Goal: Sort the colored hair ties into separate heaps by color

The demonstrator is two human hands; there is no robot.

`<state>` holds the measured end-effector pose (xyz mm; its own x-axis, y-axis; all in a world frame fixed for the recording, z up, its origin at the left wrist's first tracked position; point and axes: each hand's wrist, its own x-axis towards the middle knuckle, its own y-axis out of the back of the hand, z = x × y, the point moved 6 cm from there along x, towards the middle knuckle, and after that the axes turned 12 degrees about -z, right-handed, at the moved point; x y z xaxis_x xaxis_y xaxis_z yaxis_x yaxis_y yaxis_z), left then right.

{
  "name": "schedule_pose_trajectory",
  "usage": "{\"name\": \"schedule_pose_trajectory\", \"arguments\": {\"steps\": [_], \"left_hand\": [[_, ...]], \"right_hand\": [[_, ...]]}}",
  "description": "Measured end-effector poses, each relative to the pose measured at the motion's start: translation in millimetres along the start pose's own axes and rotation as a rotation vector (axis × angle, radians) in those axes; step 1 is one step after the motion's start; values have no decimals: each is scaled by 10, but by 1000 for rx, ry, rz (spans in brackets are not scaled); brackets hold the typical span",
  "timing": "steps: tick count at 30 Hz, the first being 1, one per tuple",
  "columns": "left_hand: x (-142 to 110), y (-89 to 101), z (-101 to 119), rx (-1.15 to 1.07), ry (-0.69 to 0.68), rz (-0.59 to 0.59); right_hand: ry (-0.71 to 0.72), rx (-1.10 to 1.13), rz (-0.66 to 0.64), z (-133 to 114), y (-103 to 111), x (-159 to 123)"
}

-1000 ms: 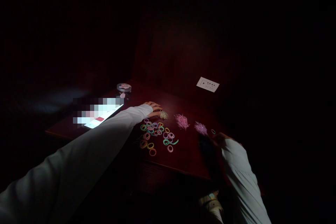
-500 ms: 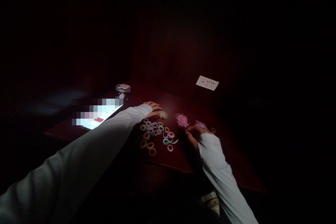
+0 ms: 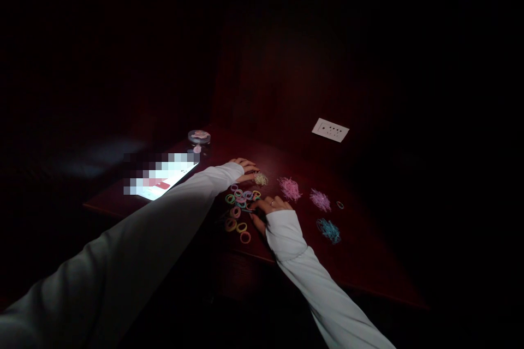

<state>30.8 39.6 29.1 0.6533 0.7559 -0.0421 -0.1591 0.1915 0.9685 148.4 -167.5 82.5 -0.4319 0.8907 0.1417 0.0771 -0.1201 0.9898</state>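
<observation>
On the dark red table, my left hand [image 3: 244, 167] lies flat with its fingers stretched out, beside a small pile of pale yellow strands [image 3: 261, 179]. My right hand [image 3: 273, 209] reaches over the right side of a heap of colourful rings like hair ties [image 3: 235, 212]. Its thumb and forefinger are apart at the heap, and part of the rings is hidden beneath it. Further right lie a pile of pink strands [image 3: 290, 189], a pile of purple strands [image 3: 320, 200] and a pile of blue strands [image 3: 328, 230].
A lit screen [image 3: 164, 185], partly pixelated, lies left of my left forearm. Behind it stands a round clear jar [image 3: 199, 137]. One single ring [image 3: 340, 205] sits right of the purple pile. A white socket plate [image 3: 331, 130] is on the wall; the surroundings are dark.
My right hand has moved left, from beside the pink and purple piles to the ring heap, uncovering the blue pile. My left hand stays by the yellow pile. The view has shifted slightly.
</observation>
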Motion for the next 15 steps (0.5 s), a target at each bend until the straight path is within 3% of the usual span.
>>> {"name": "schedule_pose_trajectory", "arguments": {"steps": [15], "left_hand": [[60,-64,-77,45,-23,55]], "right_hand": [[-13,63,21,131,-47,-48]]}}
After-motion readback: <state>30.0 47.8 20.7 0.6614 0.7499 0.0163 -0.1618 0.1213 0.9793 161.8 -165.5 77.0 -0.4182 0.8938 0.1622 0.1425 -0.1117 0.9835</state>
